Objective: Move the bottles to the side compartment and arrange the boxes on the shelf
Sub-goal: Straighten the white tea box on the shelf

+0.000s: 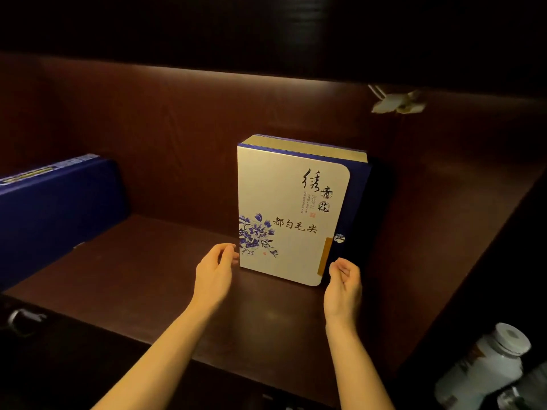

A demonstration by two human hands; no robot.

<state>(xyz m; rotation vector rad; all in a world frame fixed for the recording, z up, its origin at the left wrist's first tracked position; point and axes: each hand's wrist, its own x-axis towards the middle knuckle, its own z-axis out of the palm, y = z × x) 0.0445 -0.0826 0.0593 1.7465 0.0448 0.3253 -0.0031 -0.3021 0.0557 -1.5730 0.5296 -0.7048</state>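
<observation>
A white box [284, 208] with blue flowers, black lettering and a dark blue spine stands upright on the dark wooden shelf [142, 276], near the back wall. My left hand [216, 273] is at its lower left corner, fingers apart, fingertips at or just off the edge. My right hand [343, 282] is at the lower right corner, fingers loosely curled and spread, not wrapped around the box. A white bottle [488, 365] with a white cap lies tilted at the bottom right, outside this shelf space.
A dark blue box [53, 208] stands at the left end of the shelf. The side wall [444, 232] closes the shelf on the right. A pale tag on a cord [396, 102] hangs at the upper right. A metal handle [23, 318] shows at the lower left.
</observation>
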